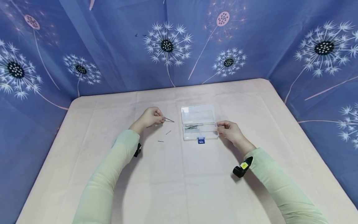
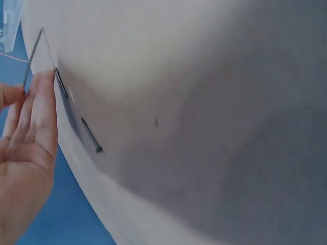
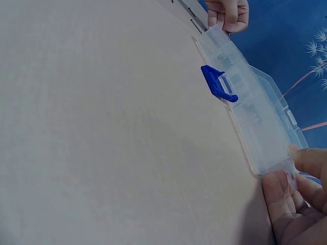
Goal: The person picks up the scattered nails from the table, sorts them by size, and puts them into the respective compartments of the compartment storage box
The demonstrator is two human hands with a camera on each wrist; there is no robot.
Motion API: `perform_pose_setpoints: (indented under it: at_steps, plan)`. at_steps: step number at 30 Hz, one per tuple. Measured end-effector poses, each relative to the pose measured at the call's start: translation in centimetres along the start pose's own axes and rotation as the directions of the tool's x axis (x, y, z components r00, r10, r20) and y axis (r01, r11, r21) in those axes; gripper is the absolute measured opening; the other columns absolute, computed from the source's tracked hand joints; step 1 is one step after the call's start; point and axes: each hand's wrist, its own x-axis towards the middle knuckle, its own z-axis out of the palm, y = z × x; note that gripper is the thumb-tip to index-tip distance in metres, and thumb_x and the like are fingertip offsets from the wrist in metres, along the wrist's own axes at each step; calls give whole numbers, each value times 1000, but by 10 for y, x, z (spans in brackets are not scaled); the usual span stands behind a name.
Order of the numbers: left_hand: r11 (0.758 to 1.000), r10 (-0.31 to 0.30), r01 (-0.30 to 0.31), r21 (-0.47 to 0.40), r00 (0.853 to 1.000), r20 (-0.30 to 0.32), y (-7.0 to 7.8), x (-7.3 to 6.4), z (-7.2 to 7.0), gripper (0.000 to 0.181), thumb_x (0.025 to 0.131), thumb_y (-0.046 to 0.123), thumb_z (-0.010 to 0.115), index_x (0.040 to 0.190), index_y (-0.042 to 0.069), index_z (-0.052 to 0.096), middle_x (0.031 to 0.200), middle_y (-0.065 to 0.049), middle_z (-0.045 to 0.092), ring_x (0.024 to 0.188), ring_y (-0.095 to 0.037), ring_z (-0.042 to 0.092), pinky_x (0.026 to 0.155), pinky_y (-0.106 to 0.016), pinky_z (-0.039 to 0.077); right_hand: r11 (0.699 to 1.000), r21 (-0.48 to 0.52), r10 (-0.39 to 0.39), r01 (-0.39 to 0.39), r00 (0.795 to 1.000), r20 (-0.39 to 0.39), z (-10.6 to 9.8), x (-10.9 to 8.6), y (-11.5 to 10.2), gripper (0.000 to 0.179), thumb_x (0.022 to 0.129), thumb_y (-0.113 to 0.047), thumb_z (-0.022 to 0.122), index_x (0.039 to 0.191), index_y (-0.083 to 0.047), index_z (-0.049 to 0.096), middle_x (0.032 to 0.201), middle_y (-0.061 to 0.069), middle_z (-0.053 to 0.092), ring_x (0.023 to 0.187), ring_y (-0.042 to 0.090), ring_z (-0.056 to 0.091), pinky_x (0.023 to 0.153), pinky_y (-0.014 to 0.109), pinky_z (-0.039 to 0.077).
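A: "Seen of left hand [image 1: 151, 118]?"
B: "Held forward, pinching between left thumb [image 2: 10, 95] and fingers [image 2: 43, 104]."
A: "And of right hand [image 1: 230, 132]?"
B: "Gripping between thumb and bent fingers, with both arms [image 1: 104, 172] (pale-green-sleeved) stretched out."

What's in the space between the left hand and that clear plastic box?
The head view shows the pinched nail jutting from the left hand toward the clear plastic box, a loose nail lying nearer the person, and otherwise bare tablecloth.
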Motion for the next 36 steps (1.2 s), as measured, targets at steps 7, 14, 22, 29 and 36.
perform_pose_setpoints:
  at_steps: [7,14,22,29,36]
  plan:
    - [979,-62,51,-195,997,-49,-1,1,4,11,90,-6,54,98,-12,53,92,-22,69,80,-18,71,80,-28,57,1000,6,-9,9,1000,-8,0,0,1,40,92,-9,57,127,10,50,85,-4,58,67,-1,57,61,12,50]
    - [956,-119,98,-276,991,-61,1,-4,10,11,87,-8,57,97,-8,53,86,-16,70,71,-13,69,77,-29,58,1000,-5,-7,7,1000,0,1,2,3,39,93,-10,55,127,8,51,85,-5,58,69,1,57,63,14,51]
    - [912,-164,129,-390,985,-58,7,-12,20,35,87,-7,57,121,-11,50,82,-5,71,71,-10,69,81,-30,57,1000,-21,2,-2,1000,-6,-3,1,4,39,93,-11,56,127,7,51,88,-2,58,70,2,57,64,14,51]
    - [845,-205,149,-513,977,-54,14,-27,30,33,89,-6,57,120,-13,53,79,-1,69,74,-10,69,80,-25,57,1000,-31,0,0,1000,-3,-4,1,4,39,94,-11,55,127,8,51,90,0,58,69,2,57,63,14,51]
    - [785,-181,140,-604,984,-6,22,-36,43,31,90,-7,54,121,-15,51,80,-3,68,76,-11,69,83,-26,55,999,-35,-1,1,1000,1,-2,3,5,39,94,-12,55,128,7,51,89,-1,57,69,2,57,61,14,49]
